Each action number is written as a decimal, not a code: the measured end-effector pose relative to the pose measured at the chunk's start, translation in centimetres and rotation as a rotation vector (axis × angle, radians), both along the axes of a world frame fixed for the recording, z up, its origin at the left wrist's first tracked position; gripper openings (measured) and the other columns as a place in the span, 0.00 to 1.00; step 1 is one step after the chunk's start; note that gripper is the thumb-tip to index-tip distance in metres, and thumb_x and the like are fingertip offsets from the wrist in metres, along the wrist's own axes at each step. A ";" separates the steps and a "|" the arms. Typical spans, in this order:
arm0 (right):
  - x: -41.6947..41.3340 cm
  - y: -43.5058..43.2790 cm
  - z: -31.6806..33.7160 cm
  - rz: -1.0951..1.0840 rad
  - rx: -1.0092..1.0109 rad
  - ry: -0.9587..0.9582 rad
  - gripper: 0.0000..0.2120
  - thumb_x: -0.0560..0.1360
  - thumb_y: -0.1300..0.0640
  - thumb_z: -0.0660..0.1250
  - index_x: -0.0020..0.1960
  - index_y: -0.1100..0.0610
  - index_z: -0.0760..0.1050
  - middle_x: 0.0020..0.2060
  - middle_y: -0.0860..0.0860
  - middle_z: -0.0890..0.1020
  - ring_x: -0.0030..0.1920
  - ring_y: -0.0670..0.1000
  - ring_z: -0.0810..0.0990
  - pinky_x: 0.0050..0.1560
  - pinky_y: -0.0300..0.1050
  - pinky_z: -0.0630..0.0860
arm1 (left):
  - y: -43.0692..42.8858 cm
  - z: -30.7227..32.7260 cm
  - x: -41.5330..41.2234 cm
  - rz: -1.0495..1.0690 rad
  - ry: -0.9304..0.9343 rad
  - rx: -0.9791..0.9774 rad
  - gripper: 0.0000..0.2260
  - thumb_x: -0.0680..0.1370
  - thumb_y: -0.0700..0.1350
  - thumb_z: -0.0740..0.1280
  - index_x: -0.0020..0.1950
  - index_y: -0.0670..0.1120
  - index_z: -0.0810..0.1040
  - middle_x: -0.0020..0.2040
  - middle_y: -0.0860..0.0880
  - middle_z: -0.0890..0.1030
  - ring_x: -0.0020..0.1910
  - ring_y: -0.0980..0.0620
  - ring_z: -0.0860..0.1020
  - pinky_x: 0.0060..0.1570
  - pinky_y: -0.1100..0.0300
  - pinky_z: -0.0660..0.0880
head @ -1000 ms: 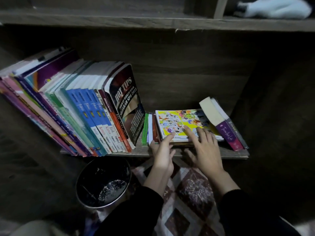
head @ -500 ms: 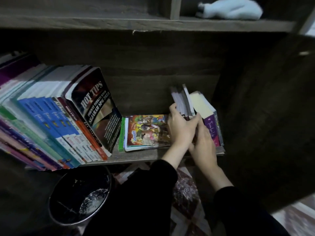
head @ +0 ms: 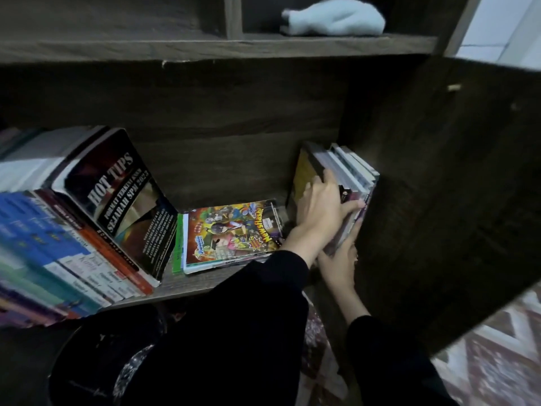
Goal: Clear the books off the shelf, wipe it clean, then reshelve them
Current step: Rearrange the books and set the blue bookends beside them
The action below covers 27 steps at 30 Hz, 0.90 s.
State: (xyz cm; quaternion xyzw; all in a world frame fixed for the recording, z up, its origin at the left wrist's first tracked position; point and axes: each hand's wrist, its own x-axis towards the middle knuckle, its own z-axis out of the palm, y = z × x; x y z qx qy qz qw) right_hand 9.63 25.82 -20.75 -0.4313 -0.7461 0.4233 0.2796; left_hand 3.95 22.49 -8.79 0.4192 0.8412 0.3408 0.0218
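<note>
A small batch of upright books [head: 347, 177] stands against the right wall of the dark wooden shelf [head: 187, 284]. My left hand [head: 320, 208] presses flat on its left face, fingers wrapped over the front edge. My right hand [head: 341, 259] grips the same batch from below at the shelf's front edge. A colourful comic [head: 231, 232] lies flat on a thin stack in the middle. A black "Hot Tips" book [head: 123, 197] leans at the end of a long slanted row of books [head: 44, 244] on the left.
A round black bin [head: 96, 361] sits on the floor under the shelf, partly behind my sleeve. A pale blue cloth [head: 333, 17] lies on the upper shelf. The cabinet's side panel [head: 439, 200] closes off the right. A patterned mat [head: 503, 347] covers the floor.
Both hands went from the flat yellow comic to the right-end books and stood them upright against the side wall. The view swung right.
</note>
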 end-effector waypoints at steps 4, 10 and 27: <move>-1.7 -0.9 -0.3 0.077 0.000 -0.062 0.45 0.79 0.51 0.62 0.74 0.53 0.25 0.70 0.65 0.67 0.64 0.66 0.72 0.60 0.54 0.69 | -0.3 -0.5 -0.7 0.025 0.094 -0.025 0.31 0.75 0.57 0.67 0.71 0.42 0.62 0.63 0.41 0.73 0.63 0.43 0.71 0.55 0.52 0.71; -3.5 -1.8 0.6 -0.040 -0.021 -0.246 0.46 0.77 0.47 0.64 0.76 0.56 0.30 0.71 0.67 0.59 0.71 0.65 0.58 0.68 0.56 0.56 | -1.7 -1.6 -2.6 0.034 0.071 -0.004 0.34 0.76 0.58 0.66 0.75 0.45 0.57 0.69 0.41 0.68 0.66 0.42 0.70 0.57 0.48 0.72; -3.2 -0.9 4.8 -0.140 0.861 -0.318 0.36 0.70 0.54 0.70 0.75 0.55 0.60 0.75 0.57 0.60 0.76 0.63 0.50 0.70 0.69 0.48 | -11.5 -10.4 -5.8 0.623 -0.367 0.164 0.25 0.77 0.44 0.64 0.73 0.51 0.64 0.72 0.45 0.64 0.72 0.38 0.60 0.68 0.43 0.63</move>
